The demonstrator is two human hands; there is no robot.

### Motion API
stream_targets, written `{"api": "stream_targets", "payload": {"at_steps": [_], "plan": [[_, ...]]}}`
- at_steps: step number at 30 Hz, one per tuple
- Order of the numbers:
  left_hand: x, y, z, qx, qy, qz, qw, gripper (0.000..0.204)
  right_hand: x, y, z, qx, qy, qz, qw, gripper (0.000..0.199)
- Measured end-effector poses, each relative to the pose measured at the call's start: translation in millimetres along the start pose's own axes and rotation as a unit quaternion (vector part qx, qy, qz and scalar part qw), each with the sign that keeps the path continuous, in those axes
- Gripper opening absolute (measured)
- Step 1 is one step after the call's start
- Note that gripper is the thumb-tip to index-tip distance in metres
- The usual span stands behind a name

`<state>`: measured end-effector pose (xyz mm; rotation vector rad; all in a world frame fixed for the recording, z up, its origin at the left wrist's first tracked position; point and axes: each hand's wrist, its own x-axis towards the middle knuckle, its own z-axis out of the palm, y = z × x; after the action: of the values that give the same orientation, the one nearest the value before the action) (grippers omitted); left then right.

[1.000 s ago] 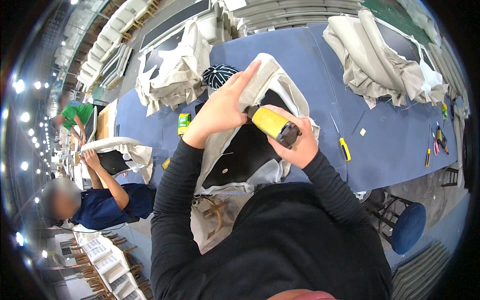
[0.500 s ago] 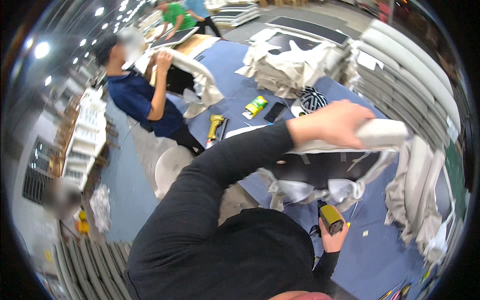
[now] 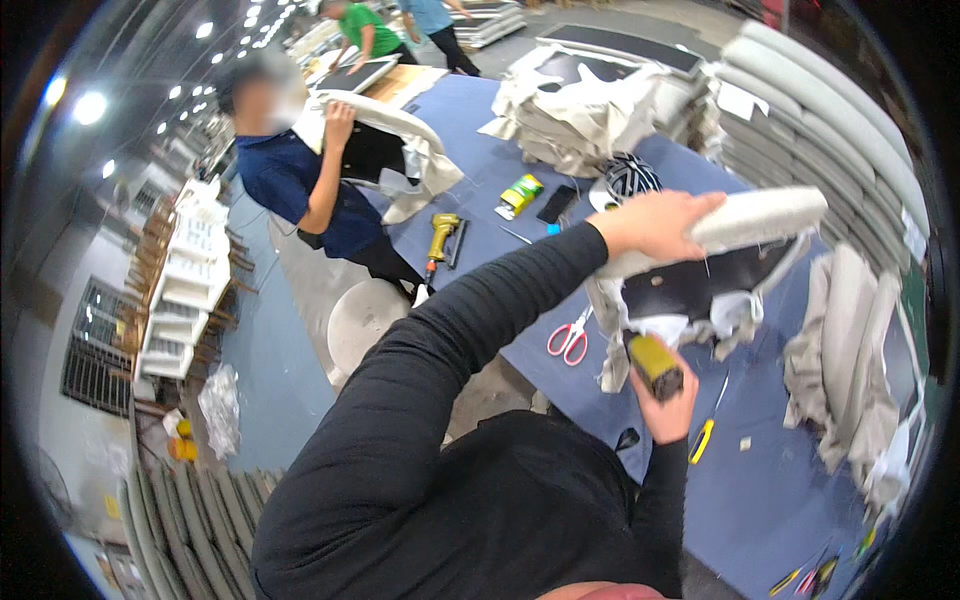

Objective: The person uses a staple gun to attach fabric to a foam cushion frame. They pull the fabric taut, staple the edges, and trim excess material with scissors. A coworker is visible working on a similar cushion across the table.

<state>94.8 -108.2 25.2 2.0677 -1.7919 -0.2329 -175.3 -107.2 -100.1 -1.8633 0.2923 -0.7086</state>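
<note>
**Both hands busy on a padded panel over the blue worktop**

The left hand [image 3: 655,225] is gripping the long top edge of a cushioned, pale-fabric panel [image 3: 760,215], fingers wrapped over the rounded edge and closed on it, and holding it tilted up above the blue worktop [image 3: 760,480]. The panel's dark underside [image 3: 700,285] is facing the camera, with loose pale cloth hanging off its lower rim. Just below that rim the right hand [image 3: 668,405] is clasping a yellow-and-black power tool [image 3: 655,365], fingers curled tight around its body, the tool's upper end pointing up at the hanging fabric; whether it is touching the cloth is hard to tell.

On the worktop, red-handled scissors [image 3: 568,338] are lying just left of the panel, near the worktop's near edge. A yellow-handled small tool [image 3: 701,441] is resting beside the right wrist, close to the same edge. Farther back, a yellow stapler-type gun [image 3: 441,240] is sitting by the left edge, with a green-and-yellow packet [image 3: 521,192] and a dark phone [image 3: 556,204] beyond it, and a striped black-and-white cloth [image 3: 630,178] is showing just behind the left hand.

Heaps of pale upholstery covers [image 3: 580,110] are piled at the far end, and more are draped along the right edge [image 3: 845,370]. At the left edge a co-worker in a dark blue top [image 3: 300,185] is standing, holding another padded panel [image 3: 385,135] upright with both hands.
</note>
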Motion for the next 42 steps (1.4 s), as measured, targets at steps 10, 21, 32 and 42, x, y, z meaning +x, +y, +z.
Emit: {"api": "stream_targets", "payload": {"at_steps": [10, 21, 32, 42], "plan": [[-72.4, -67.3, -42.3, -0.310, -0.186, -0.295, 0.884, 0.075, 44.1, -13.8, 30.2, 0.064, 0.076, -0.047, 0.994, 0.060], [-99.7, -38.8, -16.6, -0.148, -0.044, -0.087, 0.984, 0.063, 38.0, -5.1, 58.3, 0.085, 0.099, -0.017, 0.991, 0.061], [-94.0, -46.2, -31.0, -0.255, -0.122, -0.288, 0.915, 0.064, 44.8, 4.0, 63.5, 0.079, 0.105, -0.017, 0.991, 0.062], [-108.8, -5.8, -16.5, 0.042, -0.007, -0.045, 0.998, 0.066, 43.5, -4.3, 60.8, 0.070, 0.091, -0.013, 0.993, 0.067]]}}
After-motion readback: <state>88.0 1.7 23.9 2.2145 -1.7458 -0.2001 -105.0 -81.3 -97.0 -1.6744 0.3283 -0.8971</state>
